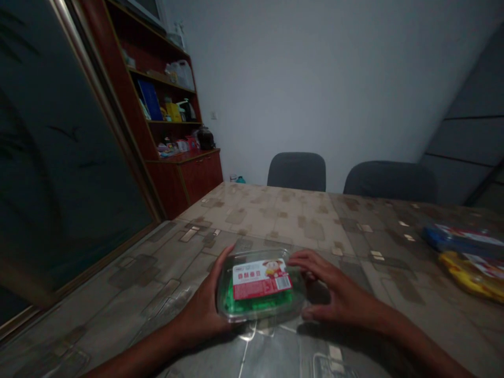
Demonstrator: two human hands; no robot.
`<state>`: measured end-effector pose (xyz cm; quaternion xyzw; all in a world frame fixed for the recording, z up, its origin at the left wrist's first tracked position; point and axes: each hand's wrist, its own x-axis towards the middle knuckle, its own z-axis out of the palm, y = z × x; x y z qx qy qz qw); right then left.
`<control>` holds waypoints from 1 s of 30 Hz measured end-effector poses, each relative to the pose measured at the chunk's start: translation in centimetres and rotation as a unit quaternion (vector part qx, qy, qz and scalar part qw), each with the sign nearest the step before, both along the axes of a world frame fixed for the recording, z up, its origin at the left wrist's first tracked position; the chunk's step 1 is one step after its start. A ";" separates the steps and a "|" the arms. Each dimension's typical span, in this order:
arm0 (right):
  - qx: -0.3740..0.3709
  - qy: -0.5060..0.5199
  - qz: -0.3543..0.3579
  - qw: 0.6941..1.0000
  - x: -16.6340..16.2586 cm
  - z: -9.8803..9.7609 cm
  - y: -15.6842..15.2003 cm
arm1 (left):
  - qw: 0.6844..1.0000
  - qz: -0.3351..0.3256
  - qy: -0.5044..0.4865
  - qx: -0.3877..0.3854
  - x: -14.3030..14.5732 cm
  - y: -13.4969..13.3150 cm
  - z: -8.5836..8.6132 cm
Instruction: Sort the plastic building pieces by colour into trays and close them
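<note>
A clear plastic box (pixel 260 290) with green contents and a red-and-white label on its lid sits on the table (pixel 275 215), close to me. My left hand (pixel 205 310) wraps round the box's left side, thumb along its edge. From the right, my right hand (pixel 334 294) grips the other side, fingers curled over the lid's right rim and the thumb low against the near corner.
A blue packet (pixel 460 239) and a yellow packet (pixel 472 273) lie at the table's right edge. Two grey chairs (pixel 297 170) (pixel 389 181) stand at the far side. A red-brown shelf cabinet (pixel 173 115) stands at the left by a dark glass panel.
</note>
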<state>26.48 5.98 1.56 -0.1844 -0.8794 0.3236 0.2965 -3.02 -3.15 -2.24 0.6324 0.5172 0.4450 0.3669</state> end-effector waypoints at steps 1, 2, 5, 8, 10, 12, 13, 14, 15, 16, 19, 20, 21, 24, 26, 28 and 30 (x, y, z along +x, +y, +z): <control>-0.047 0.017 -0.026 0.998 0.0 -0.3 -0.3 | 1.000 0.002 0.016 -0.006 0.3 -0.2 0.0; -0.093 0.034 -0.063 0.993 -0.1 -0.6 -0.6 | 0.999 0.002 0.031 -0.008 0.6 -0.3 0.0; -0.208 0.075 -0.196 0.955 -0.7 -1.7 -1.0 | 0.998 -0.007 0.063 0.002 1.4 -0.8 0.0; -0.324 0.129 -0.212 0.913 -1.8 -2.5 -0.8 | 0.997 -0.006 0.080 0.012 1.6 -1.1 0.0; -0.413 0.175 -0.192 0.873 -2.6 -2.5 -0.6 | 0.995 0.001 0.097 0.015 1.4 -1.2 0.1; -0.484 0.196 -0.179 0.834 -3.3 -2.2 -0.4 | 0.993 0.007 0.113 0.026 1.0 -1.1 0.1; -0.505 0.199 -0.175 0.821 -3.6 -1.9 -0.3 | 0.992 0.006 0.120 0.033 0.8 -1.0 0.2; -0.518 0.197 -0.170 0.815 -3.8 -1.7 -0.3 | 0.991 0.001 0.125 0.040 0.6 -0.8 0.1; -0.522 0.196 -0.168 0.813 -4.0 -1.4 -0.3 | 0.991 -0.006 0.128 0.046 0.4 -0.7 0.1; -0.520 0.197 -0.167 0.814 -4.1 -1.2 -0.3 | 0.990 -0.014 0.129 0.048 0.2 -0.5 0.1; -0.517 0.195 -0.166 0.816 -4.2 -0.7 -0.3 | 0.991 -0.030 0.126 0.036 -0.1 -0.3 0.2; -0.515 0.193 -0.165 0.818 -4.1 -0.6 -0.3 | 0.991 -0.030 0.124 0.030 -0.2 -0.3 0.3; -0.513 0.189 -0.165 0.821 -4.1 -0.5 -0.2 | 0.991 -0.034 0.124 0.022 -0.3 -0.4 0.5; -0.506 0.170 -0.166 0.829 -3.9 -0.6 -0.1 | 0.992 -0.057 0.110 -0.016 -0.4 -0.5 1.3; -0.500 0.155 -0.171 0.835 -3.8 -0.9 0.0 | 0.995 -0.065 0.062 -0.052 -0.5 -0.4 1.5; -0.493 0.139 -0.174 0.841 -3.9 -1.2 0.2 | 0.996 -0.060 -0.011 -0.071 -0.4 -0.2 1.4; -0.480 0.120 -0.170 0.852 -4.1 -1.2 0.5 | 0.994 -0.051 -0.070 -0.066 -0.3 0.0 1.1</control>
